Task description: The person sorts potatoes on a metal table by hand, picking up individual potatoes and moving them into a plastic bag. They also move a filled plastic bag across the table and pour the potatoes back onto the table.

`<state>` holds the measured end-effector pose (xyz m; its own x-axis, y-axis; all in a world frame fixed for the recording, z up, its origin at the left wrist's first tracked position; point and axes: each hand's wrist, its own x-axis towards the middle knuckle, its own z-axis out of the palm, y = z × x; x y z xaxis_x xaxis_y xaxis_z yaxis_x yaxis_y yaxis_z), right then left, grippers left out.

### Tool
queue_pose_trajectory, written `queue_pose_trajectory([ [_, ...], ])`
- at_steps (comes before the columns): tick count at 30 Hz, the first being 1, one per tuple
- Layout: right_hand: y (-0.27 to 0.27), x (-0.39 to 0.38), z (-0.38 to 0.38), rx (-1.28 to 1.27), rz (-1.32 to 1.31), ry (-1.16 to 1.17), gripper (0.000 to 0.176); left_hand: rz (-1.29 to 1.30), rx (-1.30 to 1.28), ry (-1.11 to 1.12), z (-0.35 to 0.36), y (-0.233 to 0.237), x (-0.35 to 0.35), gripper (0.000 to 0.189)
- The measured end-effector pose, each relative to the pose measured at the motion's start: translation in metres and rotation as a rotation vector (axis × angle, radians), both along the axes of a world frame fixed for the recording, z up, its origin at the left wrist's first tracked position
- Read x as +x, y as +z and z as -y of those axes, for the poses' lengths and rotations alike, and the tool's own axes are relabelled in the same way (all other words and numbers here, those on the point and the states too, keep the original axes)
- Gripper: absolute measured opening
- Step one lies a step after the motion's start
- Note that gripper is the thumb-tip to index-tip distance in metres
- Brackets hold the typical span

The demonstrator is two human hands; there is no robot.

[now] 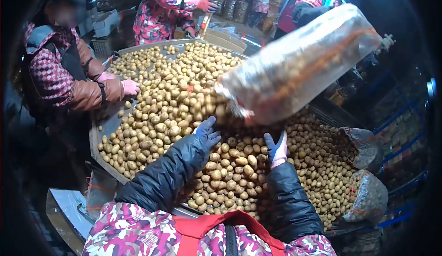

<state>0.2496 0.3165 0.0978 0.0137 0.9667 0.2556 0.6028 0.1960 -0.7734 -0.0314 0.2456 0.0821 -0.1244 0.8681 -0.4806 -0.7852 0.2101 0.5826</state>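
Note:
Yellow-brown potatoes [156,113] lie heaped across a wide metal-edged table. My left hand [207,132], in a bluish glove, is over the heap with its fingers stretched out, beside the potatoes. My right hand [277,148], gloved in pale purple, is further right with thumb and fingers apart. Neither hand holds anything. Above them a large clear plastic bag [299,63] with orange-red strips is tilted, its mouth down at the left over the heap. Potatoes near the mouth are blurred. A co-worker's gloved hand [386,42] is at the bag's upper end.
A co-worker in a checked jacket [57,76] reaches into the potatoes from the left. Another person in pink [159,12] stands at the far edge, holding a pole [214,3]. Filled bags [368,196] lie at the right; an open cardboard box [69,214] stands at the lower left.

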Motion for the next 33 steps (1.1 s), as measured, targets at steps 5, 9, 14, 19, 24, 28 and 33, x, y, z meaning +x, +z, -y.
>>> queue_pose_trajectory([
  [5, 0.018, 0.016, -0.006, -0.199, -0.404, -0.035, 0.086, 0.034, 0.007, -0.029, -0.009, -0.011, 0.004, 0.040],
  [9, 0.023, 0.001, -0.001, -0.176, -0.523, -0.104, 0.077, 0.065, -0.084, 0.050, -0.009, -0.012, 0.003, 0.044],
  [14, 0.038, -0.004, -0.001, -0.286, -0.691, -0.074, 0.067, 0.037, -0.089, 0.023, -0.008, -0.007, -0.005, 0.053],
  [19, 0.048, -0.003, -0.007, -0.438, -0.959, 0.026, 0.071, 0.011, -0.155, 0.006, 0.009, 0.013, -0.020, 0.056],
  [24, 0.078, -0.013, -0.014, -0.588, -0.862, -0.333, 0.087, 0.077, -0.120, -0.028, -0.002, -0.018, -0.043, 0.056],
  [28, 0.068, -0.004, -0.033, -0.555, -1.263, 0.182, 0.093, -0.370, 0.424, -0.073, -0.024, -0.095, -0.073, 0.050],
  [33, 0.044, 0.032, -0.066, -0.673, -1.374, 0.156, 0.079, -0.550, 0.081, -0.028, 0.003, 0.040, -0.096, 0.063],
])
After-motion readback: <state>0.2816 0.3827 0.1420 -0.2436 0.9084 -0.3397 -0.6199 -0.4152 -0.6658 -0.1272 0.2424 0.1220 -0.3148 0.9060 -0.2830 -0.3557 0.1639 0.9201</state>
